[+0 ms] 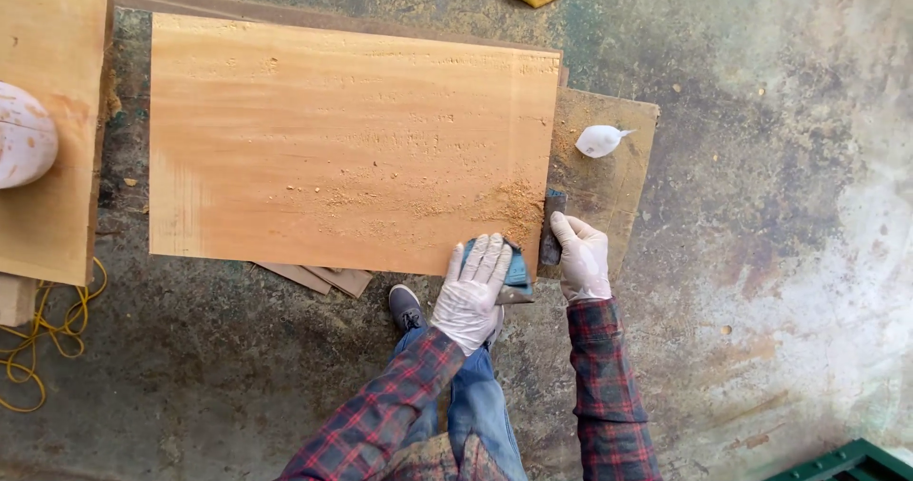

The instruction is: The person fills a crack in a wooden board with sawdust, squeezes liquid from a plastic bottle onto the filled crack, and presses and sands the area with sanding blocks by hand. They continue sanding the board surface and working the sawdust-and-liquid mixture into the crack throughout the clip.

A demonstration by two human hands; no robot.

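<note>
Counted items, overhead view. Two gloved hands: the left hand (472,293) and the right hand (582,256). One large sanded wooden board (352,143), lying on one darker under-board (609,181). One second pale plank (48,129) at the left edge, carrying one rounded white object (21,135). One blue-green sanding block (517,270); one dark grey strip of abrasive (551,234). One crumpled white scrap (601,140). One coil of yellow cord (43,333). One visible shoe (406,306). One green crate corner (846,462).

Orange-tan board (352,143), teal sandpaper (518,270), red plaid sleeves (604,386).
</note>
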